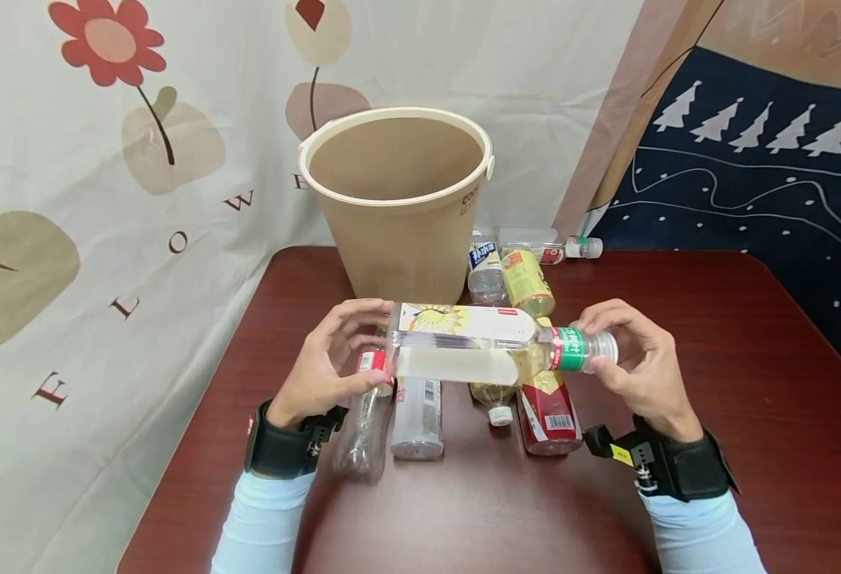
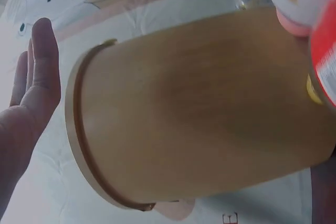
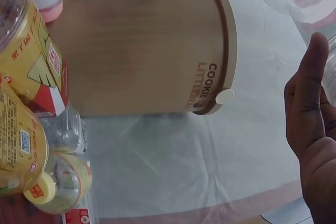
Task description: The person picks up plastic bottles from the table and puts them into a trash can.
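Observation:
Both hands hold a clear plastic bottle (image 1: 463,343) sideways above the table. My left hand (image 1: 337,363) grips its base, thumb at the lower corner and fingertips at the upper one. At the other end my right hand (image 1: 635,359) pinches the cap and neck, beside a green label band. The bottle has a white and yellow label. Its body hides parts of several bottles lying below. Among those are a clear bottle with a red label (image 1: 364,434), a whitish bottle (image 1: 418,422) and a red-labelled bottle (image 1: 551,418).
A tan bin (image 1: 406,247) with a cream rim stands at the back of the dark red table (image 1: 714,343). To its right lie a yellow-labelled bottle (image 1: 528,283), a blue-labelled bottle (image 1: 487,267) and a clear bottle with a white cap (image 1: 591,248). Printed cloth hangs behind.

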Motion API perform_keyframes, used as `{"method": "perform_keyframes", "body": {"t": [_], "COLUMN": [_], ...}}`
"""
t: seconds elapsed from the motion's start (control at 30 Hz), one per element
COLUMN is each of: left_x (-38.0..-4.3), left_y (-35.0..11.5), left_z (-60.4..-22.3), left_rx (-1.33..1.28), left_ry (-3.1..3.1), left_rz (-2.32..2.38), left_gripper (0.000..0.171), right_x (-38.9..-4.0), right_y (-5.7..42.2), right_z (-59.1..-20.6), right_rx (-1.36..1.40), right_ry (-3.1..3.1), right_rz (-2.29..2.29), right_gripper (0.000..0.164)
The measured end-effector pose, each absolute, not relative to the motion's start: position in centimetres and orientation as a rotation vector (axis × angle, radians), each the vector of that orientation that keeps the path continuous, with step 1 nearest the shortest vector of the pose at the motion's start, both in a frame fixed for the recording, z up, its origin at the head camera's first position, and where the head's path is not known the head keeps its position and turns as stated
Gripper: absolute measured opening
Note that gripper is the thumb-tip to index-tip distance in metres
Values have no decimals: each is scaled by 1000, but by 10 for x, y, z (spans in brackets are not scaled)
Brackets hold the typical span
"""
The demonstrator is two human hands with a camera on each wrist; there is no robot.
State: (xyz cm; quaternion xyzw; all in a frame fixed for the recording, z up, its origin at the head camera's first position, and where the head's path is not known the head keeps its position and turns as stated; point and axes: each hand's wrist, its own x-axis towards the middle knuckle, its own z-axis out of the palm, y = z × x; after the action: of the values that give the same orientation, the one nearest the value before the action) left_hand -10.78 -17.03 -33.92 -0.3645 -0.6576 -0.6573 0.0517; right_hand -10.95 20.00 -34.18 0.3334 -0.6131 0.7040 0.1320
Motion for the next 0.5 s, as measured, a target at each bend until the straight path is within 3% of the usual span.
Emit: {"method": "perform_keyframes", "body": {"t": [0.5], "left_x": [-104], "left_y": [-158], "left_z": [-340], "left_rx": [-1206], "left_ry": [-1916], "left_rz": [-2116], "left_gripper": [69], "right_x": [-110], "right_y": [197], "right_z": [-343], "right_rx": [1092], "right_ry": [-1803], "right_rz": [2032], "right_gripper": [33]}}
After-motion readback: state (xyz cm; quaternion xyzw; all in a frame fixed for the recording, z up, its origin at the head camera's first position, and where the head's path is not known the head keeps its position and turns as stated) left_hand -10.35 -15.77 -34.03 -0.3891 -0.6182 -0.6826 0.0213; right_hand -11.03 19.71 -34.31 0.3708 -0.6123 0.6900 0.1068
